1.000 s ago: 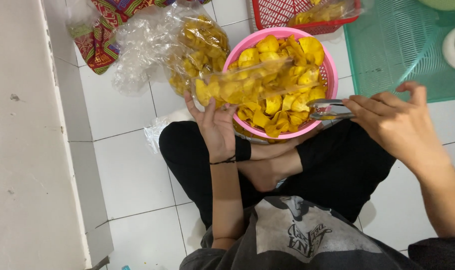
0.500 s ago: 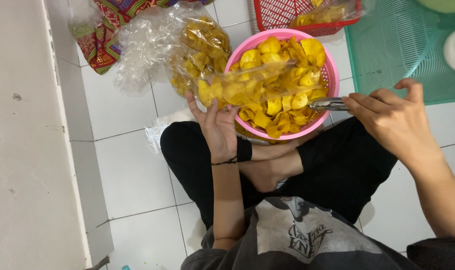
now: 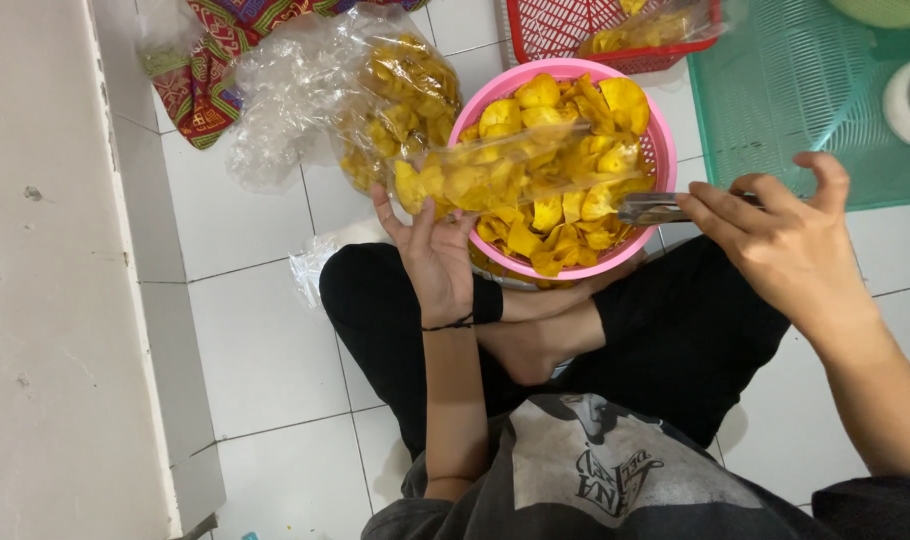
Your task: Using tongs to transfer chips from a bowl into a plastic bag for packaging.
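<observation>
Left hand (image 3: 433, 250): palm up, fingers curled under a small clear bag (image 3: 515, 170) part-filled with yellow chips, gripping its near end. The bag lies lengthwise across the pink basket (image 3: 657, 150), just beyond the fingertips.

Right hand (image 3: 780, 240): closed around metal tongs (image 3: 653, 208), thumb and forefinger pinching the handles. The tong tips point toward the left hand and sit at the basket's near rim.

Change from a second ago: the bag has risen a little and shifted toward the tongs; the tongs have stayed at the rim, hardly moving. My read: the bag is being steadied over the heap and nothing is mid-transfer.

Beyond the left hand: a larger clear bag (image 3: 375, 90) of the same chips, slumped on the white tiled floor (image 3: 265, 350), touching the basket's side. Farther out, a patterned cloth (image 3: 215, 60).

Beyond the right hand: a green mat (image 3: 805, 90); past the basket, a red basket (image 3: 565, 30) holding another chip bag.

Person sits cross-legged, basket against the shins.
</observation>
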